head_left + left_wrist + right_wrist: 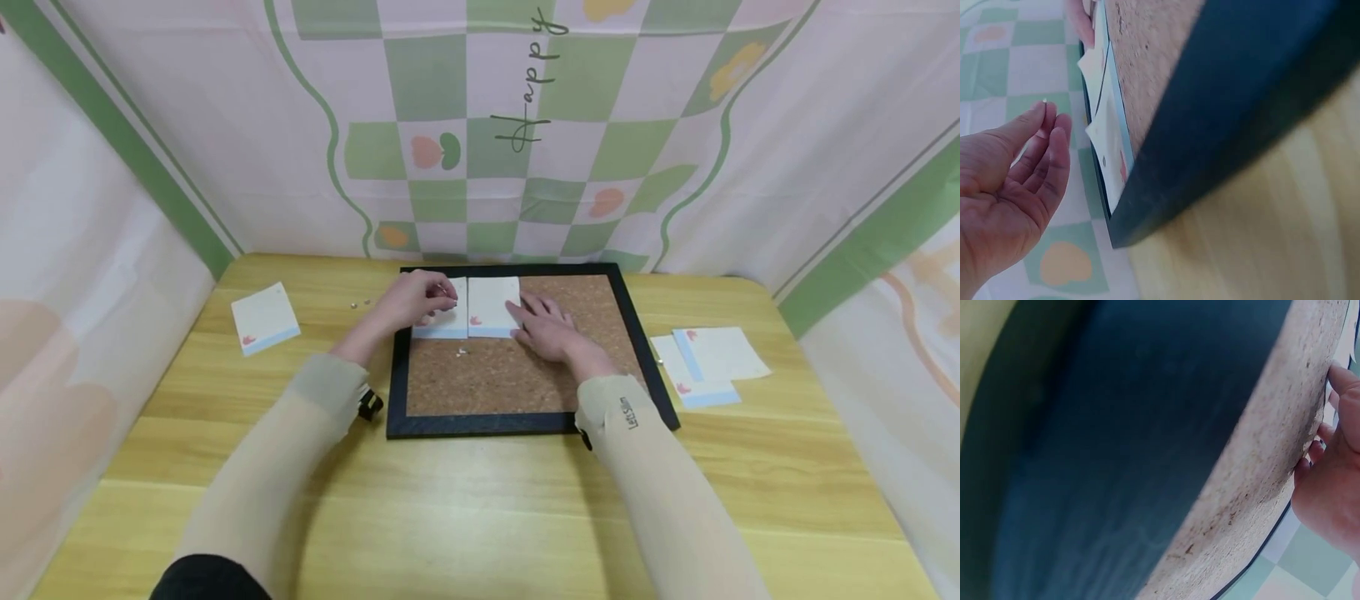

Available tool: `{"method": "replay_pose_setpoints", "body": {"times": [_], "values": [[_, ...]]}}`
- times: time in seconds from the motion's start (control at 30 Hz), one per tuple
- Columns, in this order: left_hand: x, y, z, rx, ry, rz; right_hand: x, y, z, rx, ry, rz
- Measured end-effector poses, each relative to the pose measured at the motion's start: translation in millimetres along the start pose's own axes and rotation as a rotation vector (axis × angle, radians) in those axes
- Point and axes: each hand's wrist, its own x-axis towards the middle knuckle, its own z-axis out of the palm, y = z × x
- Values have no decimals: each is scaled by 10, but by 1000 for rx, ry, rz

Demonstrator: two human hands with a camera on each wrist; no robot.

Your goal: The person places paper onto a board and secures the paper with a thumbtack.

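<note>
A black-framed cork board (487,379) lies on the table with two note sheets side by side along its upper left. My left hand (415,298) is above the left note sheet (450,327). Its thumb and index finger pinch a tiny pale pin (1045,101), which looks like a thumbtack. My right hand (550,327) rests on the cork at the right edge of the second note sheet (492,302), thumb on the paper. In the right wrist view, the right hand's fingers (1316,450) touch the cork and look relaxed. Several small tacks (462,352) lie on the cork below the notes.
A single note sheet (266,318) lies on the table (480,508) at the left. Two overlapping sheets (722,353) are right of the board's black frame (647,346). Small tacks (354,306) lie left of the board. A patterned cloth (495,150) hangs behind the table.
</note>
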Motion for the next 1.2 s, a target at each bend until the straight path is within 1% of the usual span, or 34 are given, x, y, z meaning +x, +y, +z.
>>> {"method": "replay_pose_setpoints", "body": {"times": [0.1, 0.23, 0.3, 0.4, 0.5, 0.67, 0.83, 0.93, 1.03, 1.2], "values": [[77, 79, 34, 9, 3, -2, 35, 21, 25, -1, -3, 10], [193, 194, 76, -7, -3, 16, 83, 54, 44, 3, -10, 30], [252, 248, 93, -14, -6, 13, 98, 66, 44, 3, -15, 38], [341, 311, 124, -28, 2, -12, 105, 72, 42, 4, -20, 37], [423, 344, 157, -27, 29, -39, 102, 74, 41, 8, -21, 31], [546, 342, 229, -2, 72, -58, 84, 62, 38, 5, -19, 28], [658, 290, 326, -6, 103, -127, 40, 27, 14, -2, -17, 20], [713, 274, 375, 2, 121, -138, 24, 29, 8, -9, -13, 11], [755, 273, 413, 13, 122, -134, 27, 43, 13, -13, -10, 4], [793, 280, 462, 19, 118, -154, 20, 55, 9, -5, -8, -3]]}}
